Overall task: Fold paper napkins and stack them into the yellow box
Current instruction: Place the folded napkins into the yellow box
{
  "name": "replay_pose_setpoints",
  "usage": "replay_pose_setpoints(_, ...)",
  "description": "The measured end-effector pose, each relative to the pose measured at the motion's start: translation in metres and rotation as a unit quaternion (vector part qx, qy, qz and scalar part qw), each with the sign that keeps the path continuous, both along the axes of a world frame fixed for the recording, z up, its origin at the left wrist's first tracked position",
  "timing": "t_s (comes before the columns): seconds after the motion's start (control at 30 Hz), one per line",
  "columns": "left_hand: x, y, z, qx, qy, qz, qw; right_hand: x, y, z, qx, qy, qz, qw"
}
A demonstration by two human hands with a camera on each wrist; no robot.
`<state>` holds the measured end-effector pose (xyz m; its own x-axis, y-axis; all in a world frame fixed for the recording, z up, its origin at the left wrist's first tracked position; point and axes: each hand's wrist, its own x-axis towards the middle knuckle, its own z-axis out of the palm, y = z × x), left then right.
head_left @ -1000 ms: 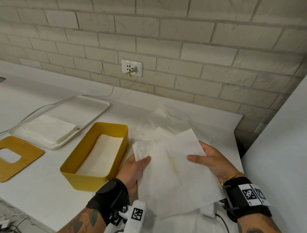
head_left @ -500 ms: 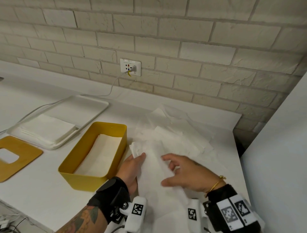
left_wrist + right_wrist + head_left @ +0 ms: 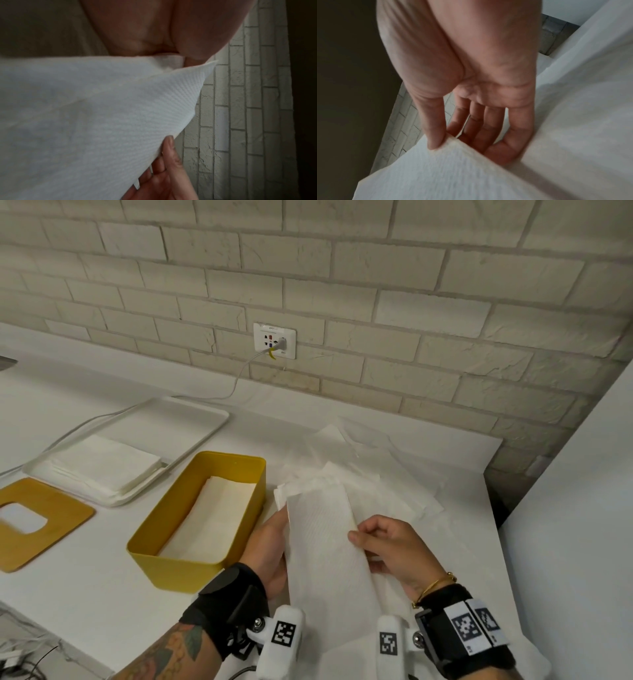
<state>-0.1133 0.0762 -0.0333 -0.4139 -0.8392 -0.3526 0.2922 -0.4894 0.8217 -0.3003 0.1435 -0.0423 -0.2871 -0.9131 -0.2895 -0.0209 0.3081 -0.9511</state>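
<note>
At the far left of the bench point(image 3: 102, 594), well apart from our fingers, lies the wooden lid point(image 3: 37, 522) with its rectangular cut-out. Beyond it stands the white tray point(image 3: 191, 426), which carries a flat stack of napkins point(image 3: 102, 462) at its near end. A white cable point(image 3: 239, 374) runs from the bench up to the wall socket point(image 3: 274, 341).

The yellow box point(image 3: 191, 573) stands open just to the left of our left hand point(image 3: 270, 546). One folded napkin sheet point(image 3: 212, 518) lies flat on its floor.

We hold the folded napkin point(image 3: 325, 553) between both hands, as a long narrow strip raised off the bench. Our left hand grips its left edge: in the left wrist view the paper point(image 3: 102, 121) passes under the thumb, and the other fingers are hidden behind it.

Our right hand point(image 3: 394, 553) pinches the right long edge of the strip. In the right wrist view the thumb point(image 3: 435, 128) presses on top of the paper edge point(image 3: 453, 169), and the other fingers point(image 3: 481, 128) lie curled beneath it.

Beyond and to the right of our fingers a loose heap of unfolded napkins point(image 3: 370, 467) is spread over the bench, reaching toward the brick wall point(image 3: 445, 320). A white panel point(image 3: 582, 508) borders the bench at the far right.
</note>
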Motion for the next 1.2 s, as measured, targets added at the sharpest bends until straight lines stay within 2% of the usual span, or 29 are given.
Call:
replay_pose_setpoints(0.1,0.003,-0.004,0.0,0.042,0.022,0.043,0.998,-0.007,0.004,0.006,-0.035,-0.016,-0.043,0.998)
replay_pose_setpoints(0.17,0.005,-0.006,-0.001,0.06,0.019,0.044,0.997,-0.017,0.008,0.018,-0.083,-0.048,-0.066,0.993)
replay_pose_setpoints(0.27,0.005,-0.007,-0.001,0.068,0.014,0.036,0.997,-0.019,0.011,0.036,-0.153,-0.114,-0.041,0.981)
replay_pose_setpoints(0.37,0.0,-0.002,0.004,0.077,0.033,0.012,0.996,-0.007,0.005,0.041,-0.174,-0.156,-0.016,0.972)
replay_pose_setpoints(0.43,-0.003,0.0,0.008,0.074,0.045,0.003,0.996,0.004,-0.004,0.035,-0.144,-0.127,-0.026,0.981)
replay_pose_setpoints(0.57,-0.003,0.0,0.01,0.056,0.066,-0.014,0.996,0.013,-0.015,0.009,-0.076,0.003,-0.037,0.996)
replay_pose_setpoints(0.63,-0.002,0.0,0.008,0.06,0.066,-0.013,0.996,0.016,-0.016,0.003,-0.063,0.025,-0.045,0.997)
replay_pose_setpoints(0.9,0.0,0.003,0.006,-0.01,-0.022,-0.035,0.999,0.031,-0.017,0.0,-0.064,0.039,-0.069,0.995)
replay_pose_setpoints(1.03,0.001,-0.001,0.012,-0.046,-0.037,-0.023,0.998,0.034,-0.003,-0.006,-0.037,0.011,-0.006,0.999)
replay_pose_setpoints(1.1,0.002,-0.005,0.019,-0.07,-0.042,-0.001,0.997,0.028,0.004,-0.011,-0.003,0.022,0.036,0.999)
replay_pose_setpoints(1.2,0.007,-0.013,0.03,-0.099,-0.038,0.028,0.994,0.015,0.013,-0.009,0.053,-0.006,0.073,0.996)
